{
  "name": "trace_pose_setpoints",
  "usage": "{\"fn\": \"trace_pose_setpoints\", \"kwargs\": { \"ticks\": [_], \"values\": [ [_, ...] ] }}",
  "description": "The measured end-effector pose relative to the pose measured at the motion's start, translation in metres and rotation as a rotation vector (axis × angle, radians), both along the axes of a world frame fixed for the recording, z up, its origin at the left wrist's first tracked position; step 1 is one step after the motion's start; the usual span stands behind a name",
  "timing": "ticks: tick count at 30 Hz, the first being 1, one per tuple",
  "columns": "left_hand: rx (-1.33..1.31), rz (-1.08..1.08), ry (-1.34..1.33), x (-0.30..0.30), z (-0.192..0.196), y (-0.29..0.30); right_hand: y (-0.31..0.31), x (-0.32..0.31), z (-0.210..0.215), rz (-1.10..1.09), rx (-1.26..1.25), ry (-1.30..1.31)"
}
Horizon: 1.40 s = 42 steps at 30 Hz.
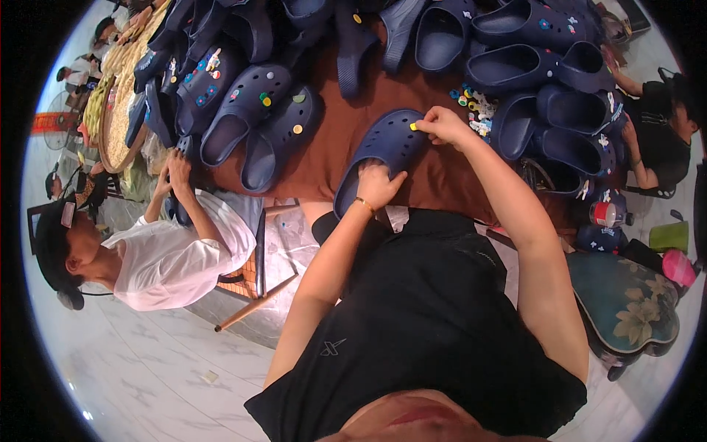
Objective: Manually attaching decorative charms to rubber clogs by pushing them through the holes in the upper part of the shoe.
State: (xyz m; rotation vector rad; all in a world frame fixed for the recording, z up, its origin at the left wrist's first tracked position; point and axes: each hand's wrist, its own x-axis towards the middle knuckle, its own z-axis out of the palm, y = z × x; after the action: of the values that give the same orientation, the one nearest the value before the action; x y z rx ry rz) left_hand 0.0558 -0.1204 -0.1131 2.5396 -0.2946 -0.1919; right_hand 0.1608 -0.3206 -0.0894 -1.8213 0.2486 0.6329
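A navy clog (395,138) with a holed upper lies in front of me, its toe pointing away and slightly right. My left hand (378,186) reaches into its opening and holds it, with the thumb at the rim and the fingertips hidden inside the upper. A small yellow shoe charm (414,127) is pinched between the thumb and forefinger of my right hand (445,127), at the right side of the clog's toe. Whether the charm sits in a hole I cannot tell. Loose colourful charms (475,107) lie in a small pile to the right.
Navy clogs, several with charms, crowd the far side and both ends of the brown-covered table (346,121). On the left a person in a white shirt (180,254) handles a clog. Another in black (655,132) works at the right. A floral-patterned stool (622,306) stands lower right.
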Motion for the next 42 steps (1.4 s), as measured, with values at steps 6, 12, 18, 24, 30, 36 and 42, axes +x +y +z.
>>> {"fn": "trace_pose_setpoints", "kwargs": {
  "ticks": [6,12,18,24,30,36,42],
  "values": [
    [0.019,0.000,-0.080,0.000,-0.004,-0.001,0.007,0.011,0.011,0.098,-0.282,-0.009],
    [0.043,0.005,-0.007,0.003,0.003,-0.003,0.026,0.008,0.029,0.337,-0.760,-0.253],
    [-0.020,0.013,-0.231,0.005,-0.004,-0.010,0.045,0.034,0.052,0.560,-0.937,-0.190],
    [0.020,-0.001,-0.133,0.001,-0.006,-0.012,-0.006,0.021,-0.015,0.163,-0.039,-0.082],
    [0.058,-0.002,-0.097,-0.003,-0.007,-0.010,0.001,-0.003,-0.011,-0.082,-0.041,-0.040],
    [0.028,-0.036,-0.093,0.006,-0.004,-0.007,0.018,0.013,0.020,0.220,-0.585,-0.045],
    [0.015,0.008,-0.154,0.004,-0.011,-0.011,0.021,0.000,0.006,0.129,-0.587,-0.229]
  ]
}}
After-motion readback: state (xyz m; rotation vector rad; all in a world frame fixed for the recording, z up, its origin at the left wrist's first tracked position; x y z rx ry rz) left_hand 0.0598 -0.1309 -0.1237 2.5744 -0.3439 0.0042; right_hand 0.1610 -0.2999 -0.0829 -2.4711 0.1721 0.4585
